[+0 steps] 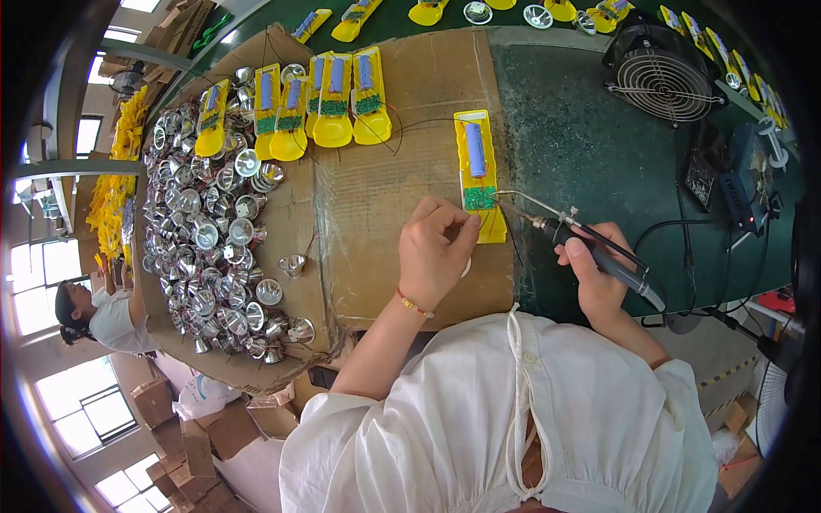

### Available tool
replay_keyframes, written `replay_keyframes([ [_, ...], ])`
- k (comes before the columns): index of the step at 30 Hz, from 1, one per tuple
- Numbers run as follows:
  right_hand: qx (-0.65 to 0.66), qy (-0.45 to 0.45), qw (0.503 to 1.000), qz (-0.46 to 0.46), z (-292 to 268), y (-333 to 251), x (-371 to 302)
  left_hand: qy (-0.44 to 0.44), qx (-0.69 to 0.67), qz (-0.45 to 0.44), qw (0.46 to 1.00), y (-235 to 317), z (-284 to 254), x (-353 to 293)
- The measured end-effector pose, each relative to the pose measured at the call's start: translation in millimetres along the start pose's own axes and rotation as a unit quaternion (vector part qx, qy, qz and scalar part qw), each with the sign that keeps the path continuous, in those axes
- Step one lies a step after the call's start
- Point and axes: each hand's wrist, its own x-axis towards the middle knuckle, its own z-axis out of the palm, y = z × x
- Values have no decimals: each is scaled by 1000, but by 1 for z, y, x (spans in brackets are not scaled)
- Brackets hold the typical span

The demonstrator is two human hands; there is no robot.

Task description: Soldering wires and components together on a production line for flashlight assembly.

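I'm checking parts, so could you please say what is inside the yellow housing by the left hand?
The yellow housing holds a blue cylinder and, nearer the person, a green circuit board; what lies beneath both is covered.

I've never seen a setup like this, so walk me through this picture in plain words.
There is no robot here, just a person's bare hands. A wide fisheye camera on the head looks down, so straight edges bend near the rim. The right hand holds what looks like a soldering iron, its tip by the green board of a yellow unit. The left hand pinches close by; whether it holds anything is unclear. On the cardboard sit a pile of shiny reflectors and more yellow units.
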Motion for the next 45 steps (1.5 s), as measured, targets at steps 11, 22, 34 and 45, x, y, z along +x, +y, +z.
replay_keyframes([
  [11, 12, 4, 1000, 7, -6, 2, -2, 47, 45, 57, 996, 6, -4, -1],
  [22, -9, 6, 1000, 6, -6, 1, -2, 26, 13, 12, 1000, 13, -1, -11],
  [34, -79, -48, 996, 4, 7, 8, 8, 15, -32, -56, 998, 2, -1, 0],
  [45, 34, 6, 999, 40, 10, -1, 4, 15, -48, -85, 995, 1, -1, -2],
])
